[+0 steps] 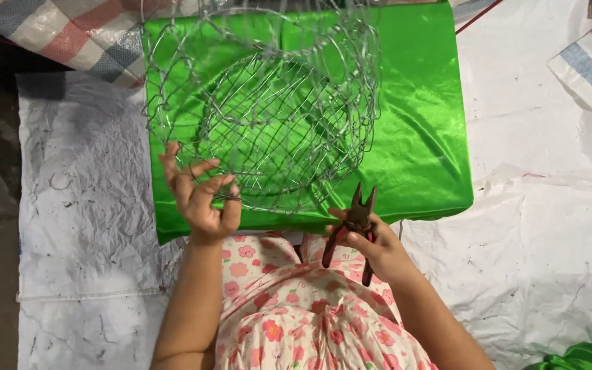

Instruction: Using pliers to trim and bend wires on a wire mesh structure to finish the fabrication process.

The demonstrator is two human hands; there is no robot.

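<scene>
Now the left hand [200, 199] pinches a round silvery wire-mesh basket [268, 109]; right hand [371, 243] grips pliers [354, 223].

So what's on show of the person is basically just two bare forearms and a lap. No sleeves reach into the frame, and I can't spot any watch, bracelet or ring on the left hand [200, 199] or the right hand [371, 247]. No gloves either. The clothing is a pale pink cotton-looking garment with a flower print [296, 308], filling the bottom centre of the frame: small blossoms in coral red and deeper pink, tiny green leaf bits between them. The fabric bunches into soft folds across the lap, with a fold line running diagonally through the middle.
</scene>
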